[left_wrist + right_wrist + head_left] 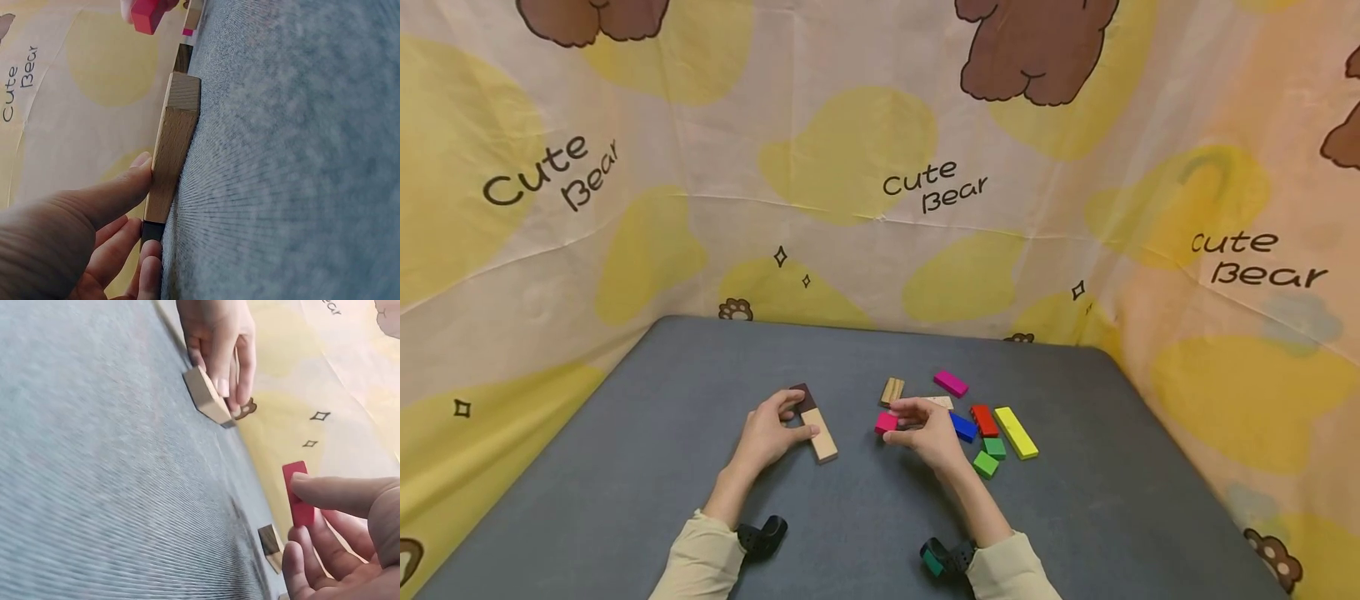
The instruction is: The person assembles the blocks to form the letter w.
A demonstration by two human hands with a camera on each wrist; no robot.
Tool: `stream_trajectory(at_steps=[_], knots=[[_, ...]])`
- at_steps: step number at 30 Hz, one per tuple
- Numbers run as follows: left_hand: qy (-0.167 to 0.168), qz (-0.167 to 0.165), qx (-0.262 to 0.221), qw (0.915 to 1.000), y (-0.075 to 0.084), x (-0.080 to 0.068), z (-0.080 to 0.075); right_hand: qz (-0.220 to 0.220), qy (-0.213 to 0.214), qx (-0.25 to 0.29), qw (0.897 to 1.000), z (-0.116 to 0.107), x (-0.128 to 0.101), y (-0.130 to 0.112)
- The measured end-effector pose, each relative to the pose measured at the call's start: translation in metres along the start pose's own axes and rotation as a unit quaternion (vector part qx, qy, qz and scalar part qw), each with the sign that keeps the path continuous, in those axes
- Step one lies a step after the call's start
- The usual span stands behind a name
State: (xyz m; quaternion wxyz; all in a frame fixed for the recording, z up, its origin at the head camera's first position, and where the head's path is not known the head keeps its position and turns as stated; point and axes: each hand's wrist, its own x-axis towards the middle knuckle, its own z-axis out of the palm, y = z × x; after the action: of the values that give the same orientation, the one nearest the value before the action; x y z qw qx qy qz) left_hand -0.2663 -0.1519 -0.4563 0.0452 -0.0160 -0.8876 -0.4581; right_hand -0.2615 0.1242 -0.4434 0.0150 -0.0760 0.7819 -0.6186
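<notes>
Grey table (625,467), cream-and-yellow cloth (850,167) with brown bears and black lettering, tan plank (820,436) with dark-brown end, pink block (886,422), blue block (963,427), red block (984,420), yellow bar (1016,432), green cubes (989,456)

grey table (625,467) | bear-print cloth (850,208) | magenta block (951,383) | yellow block (1016,432) | two green blocks (989,456)

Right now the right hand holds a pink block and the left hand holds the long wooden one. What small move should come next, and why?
Probably carry the pink block left to the wooden block. The right hand pinches it just off the grey table, and the left hand steadies the wooden block, with a bare gap between them.
</notes>
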Motion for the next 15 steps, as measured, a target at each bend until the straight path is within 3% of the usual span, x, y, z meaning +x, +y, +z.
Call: stream_trajectory(at_steps=[15], knots=[[0.004, -0.006, 0.007, 1.0, 0.0, 0.001, 0.0, -0.016, -0.136, 0.005, 0.991, 0.018, -0.013, 0.0]])
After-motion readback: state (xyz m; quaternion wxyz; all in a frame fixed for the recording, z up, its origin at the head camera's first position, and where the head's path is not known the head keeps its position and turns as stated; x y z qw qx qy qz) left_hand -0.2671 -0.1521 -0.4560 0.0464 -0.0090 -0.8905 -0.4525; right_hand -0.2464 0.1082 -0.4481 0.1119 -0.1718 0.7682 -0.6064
